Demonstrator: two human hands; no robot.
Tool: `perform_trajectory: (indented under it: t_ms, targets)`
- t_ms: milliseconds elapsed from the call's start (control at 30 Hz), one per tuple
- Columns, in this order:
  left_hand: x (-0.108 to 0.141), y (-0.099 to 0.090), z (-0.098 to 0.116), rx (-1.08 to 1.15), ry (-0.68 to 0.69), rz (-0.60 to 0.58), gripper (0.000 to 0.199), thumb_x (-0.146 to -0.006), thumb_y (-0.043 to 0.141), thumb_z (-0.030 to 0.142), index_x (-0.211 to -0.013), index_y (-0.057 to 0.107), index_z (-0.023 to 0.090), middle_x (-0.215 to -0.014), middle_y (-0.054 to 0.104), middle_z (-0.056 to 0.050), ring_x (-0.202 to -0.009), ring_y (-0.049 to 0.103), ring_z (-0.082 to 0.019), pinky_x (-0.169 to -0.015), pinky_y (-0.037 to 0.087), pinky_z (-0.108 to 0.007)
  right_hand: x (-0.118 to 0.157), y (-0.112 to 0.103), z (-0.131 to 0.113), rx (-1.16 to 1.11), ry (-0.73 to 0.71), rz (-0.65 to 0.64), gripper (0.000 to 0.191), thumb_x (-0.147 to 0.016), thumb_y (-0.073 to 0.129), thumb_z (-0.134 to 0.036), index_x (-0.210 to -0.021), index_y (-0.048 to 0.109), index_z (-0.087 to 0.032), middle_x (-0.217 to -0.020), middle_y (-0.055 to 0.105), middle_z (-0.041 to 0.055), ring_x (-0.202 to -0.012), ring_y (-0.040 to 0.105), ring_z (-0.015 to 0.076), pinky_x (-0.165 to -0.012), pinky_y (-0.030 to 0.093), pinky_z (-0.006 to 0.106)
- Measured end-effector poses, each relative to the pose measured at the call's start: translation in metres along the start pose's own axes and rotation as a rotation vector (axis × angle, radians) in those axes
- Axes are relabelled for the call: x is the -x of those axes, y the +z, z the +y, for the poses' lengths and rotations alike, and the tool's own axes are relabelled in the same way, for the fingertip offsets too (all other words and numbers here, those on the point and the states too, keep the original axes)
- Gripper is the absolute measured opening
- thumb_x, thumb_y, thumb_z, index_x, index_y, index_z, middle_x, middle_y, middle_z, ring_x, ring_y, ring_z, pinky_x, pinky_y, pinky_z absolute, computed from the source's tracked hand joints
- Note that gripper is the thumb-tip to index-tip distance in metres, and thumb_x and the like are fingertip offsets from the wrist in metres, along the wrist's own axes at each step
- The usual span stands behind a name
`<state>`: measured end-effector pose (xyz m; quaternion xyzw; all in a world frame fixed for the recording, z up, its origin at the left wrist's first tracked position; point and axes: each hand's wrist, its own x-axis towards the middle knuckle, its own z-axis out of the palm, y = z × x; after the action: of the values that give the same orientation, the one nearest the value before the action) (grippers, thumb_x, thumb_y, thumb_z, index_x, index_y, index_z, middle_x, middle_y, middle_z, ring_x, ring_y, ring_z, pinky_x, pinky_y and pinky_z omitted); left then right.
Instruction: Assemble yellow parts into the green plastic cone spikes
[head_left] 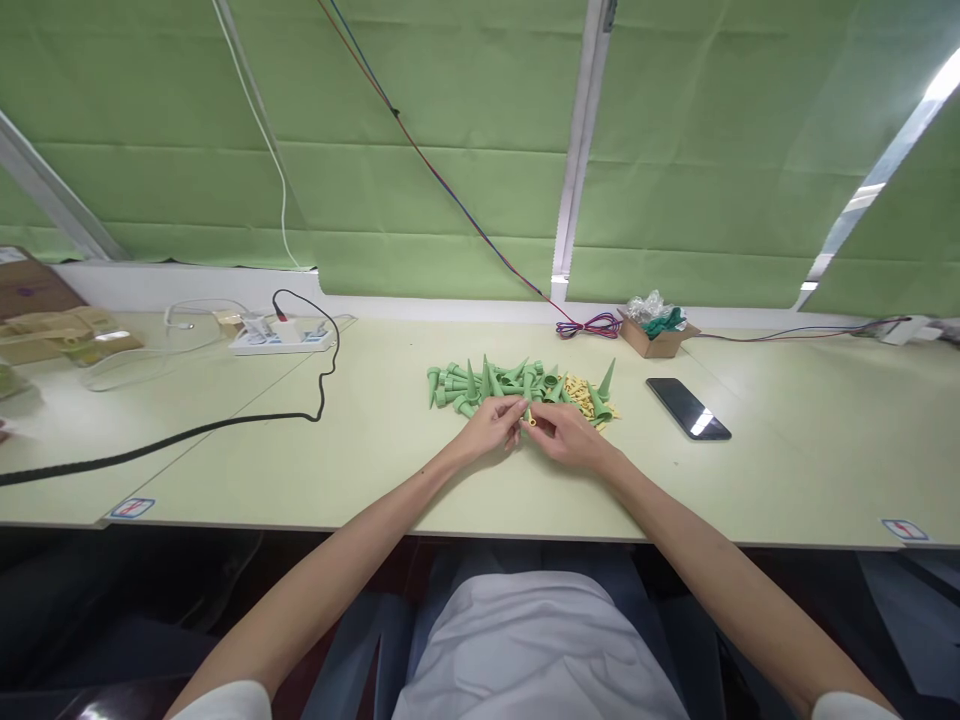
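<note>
My left hand (493, 425) is closed, thumb and fingers pinched on a green plastic spike (528, 388) that points away from me. Close against it, my right hand (568, 434) pinches a small yellow plastic piece (532, 422) at the near end of the spike. The fingertips partly cover where the two parts meet, so I cannot tell how far one sits inside the other. Just beyond my hands lies a pile of green cone-shaped spikes (454, 384), some standing point up. Small yellow pieces (581, 391) are heaped at the pile's right side.
A black phone (688, 408) lies to the right on the table (300, 478). Behind it stands a small cardboard box (651, 341) with plastic wrap and green material. A coiled cable (589, 326) rests by the wall. At left are a power strip (281, 338) and a black cord (247, 420).
</note>
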<state>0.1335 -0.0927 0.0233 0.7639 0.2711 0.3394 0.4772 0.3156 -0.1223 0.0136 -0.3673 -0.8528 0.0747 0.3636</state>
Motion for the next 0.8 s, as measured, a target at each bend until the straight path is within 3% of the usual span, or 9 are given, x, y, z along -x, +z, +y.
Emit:
perform_trajectory:
  t_ms: [467, 600, 800]
  targets:
    - [-0.002, 0.002, -0.001, 0.062, 0.008, 0.009, 0.049, -0.093, 0.046, 0.06, -0.079, 0.059, 0.014, -0.058, 0.053, 0.001, -0.046, 0.049, -0.011, -0.049, 0.039, -0.024, -0.001, 0.002, 0.001, -0.078, 0.081, 0.076, 0.035, -0.091, 0.054, -0.04, -0.067, 0.038, -0.022, -0.053, 0.038, -0.006, -0.049, 0.034, 0.0101, -0.053, 0.029, 0.025]
    - [-0.004, 0.002, 0.001, 0.056, 0.01, 0.068, 0.048, -0.092, 0.048, 0.058, -0.075, 0.057, 0.015, -0.056, 0.049, 0.002, -0.046, 0.045, -0.01, -0.047, 0.035, -0.024, -0.001, 0.001, 0.003, -0.103, 0.085, 0.106, 0.036, -0.092, 0.054, -0.043, -0.067, 0.039, -0.021, -0.052, 0.038, -0.0064, -0.048, 0.034, 0.0097, -0.052, 0.03, 0.025]
    - [-0.004, 0.0, 0.004, -0.026, 0.024, 0.229, 0.043, -0.09, 0.053, 0.056, -0.072, 0.051, 0.017, -0.055, 0.042, 0.004, -0.048, 0.039, -0.009, -0.048, 0.031, -0.023, -0.004, -0.004, 0.013, 0.015, 0.206, 0.336, 0.044, -0.1, 0.035, -0.046, -0.065, 0.043, -0.021, -0.055, 0.043, -0.0025, -0.051, 0.04, 0.0125, -0.056, 0.033, 0.027]
